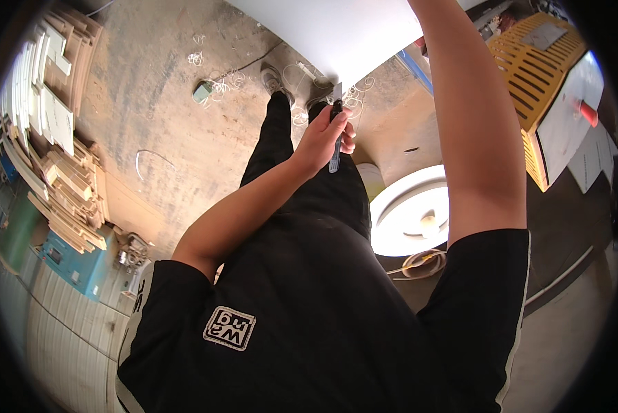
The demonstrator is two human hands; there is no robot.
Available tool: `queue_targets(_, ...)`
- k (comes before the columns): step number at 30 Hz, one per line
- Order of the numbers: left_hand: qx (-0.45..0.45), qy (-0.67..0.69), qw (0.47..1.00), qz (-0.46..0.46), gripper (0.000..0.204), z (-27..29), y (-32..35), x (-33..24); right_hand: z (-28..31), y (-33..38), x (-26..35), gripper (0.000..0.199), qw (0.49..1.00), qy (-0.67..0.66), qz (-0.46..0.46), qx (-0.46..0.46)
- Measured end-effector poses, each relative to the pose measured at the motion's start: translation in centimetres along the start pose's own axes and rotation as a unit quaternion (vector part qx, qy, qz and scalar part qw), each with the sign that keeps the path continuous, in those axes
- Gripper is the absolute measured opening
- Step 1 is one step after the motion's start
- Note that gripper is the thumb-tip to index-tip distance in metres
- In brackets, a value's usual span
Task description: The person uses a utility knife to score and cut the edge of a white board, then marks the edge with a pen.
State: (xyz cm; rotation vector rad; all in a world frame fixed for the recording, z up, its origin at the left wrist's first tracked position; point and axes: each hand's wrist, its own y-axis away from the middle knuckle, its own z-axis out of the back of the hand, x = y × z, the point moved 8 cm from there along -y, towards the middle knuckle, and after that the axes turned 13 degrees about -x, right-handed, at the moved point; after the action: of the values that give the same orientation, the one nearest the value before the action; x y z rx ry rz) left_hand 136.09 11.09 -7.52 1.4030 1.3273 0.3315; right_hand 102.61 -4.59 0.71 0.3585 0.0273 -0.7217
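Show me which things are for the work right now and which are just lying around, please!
Probably for the work:
knife, in the left grip
white board, just ahead of the knife

Seemingly just lying about:
wood pieces, at the left
curly white strands
blue boxy thing
round white thing, beside the legs

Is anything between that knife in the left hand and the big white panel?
Nothing visible: the left hand grips the knife, its blade reaching the white panel's near edge in this view. Whether they touch, I cannot tell.
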Motion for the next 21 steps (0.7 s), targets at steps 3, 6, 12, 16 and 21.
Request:
queue_targets(3,-0.01,0.009,1.0,0.014,0.031,0.0,-0.7,0.5,0.0,-0.5,0.7,0.137,0.999,0.009,-0.015,0.047)
queue_targets(6,-0.017,0.004,1.0,0.016,0.029,0.0,-0.6,0.6,-0.3,-1.0,1.2,0.139,0.997,0.03,-0.025,0.072)
queue_targets(12,-0.035,-0.024,0.999,0.015,0.027,-0.5,-0.9,0.6,0.0,-0.9,1.4,0.146,0.992,0.068,-0.044,0.101)
queue_targets(16,-0.052,-0.008,0.998,0.02,0.026,-0.1,-0.5,0.6,-0.1,-0.9,1.6,0.147,0.99,0.068,-0.041,0.118)
queue_targets(21,-0.052,-0.017,0.998,0.018,0.026,-0.6,-0.8,0.4,-0.1,-0.8,1.2,0.145,0.992,0.055,-0.049,0.104)
